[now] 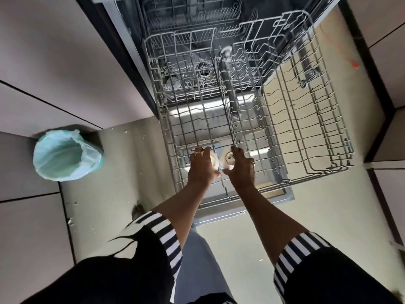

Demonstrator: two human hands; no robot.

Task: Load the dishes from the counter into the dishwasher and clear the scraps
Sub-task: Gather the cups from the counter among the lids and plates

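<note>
The left hand (200,170) is curled around a small white cup (214,161) and grips it. A ring (197,153) shows on one of its fingers. The right hand (241,172) is just beside it and holds a second cup with letters (228,160) between its thumb and fingers. One finger points forward over the top of that cup. The two cups sit side by side between the hands, almost touching. Both hands and both cups are over the near edge of the wire rack (306,119). The rack is pulled out and runs forward from the hands toward the open dishwasher (131,40), and it also spreads out to the right of the right hand. The dishwasher door (263,202) lies flat under the rack, and its near edge shows below the wrists. Another rack (188,16) is far ahead of the hands, deep inside the machine. Well off to the left of the left hand, a bin with a pale green bag (63,154) stands on the floor with its mouth open. Small pale bits (72,220) lie on the floor to the left of the left arm. Both arms come out of black sleeves with striped cuffs (166,233).
</note>
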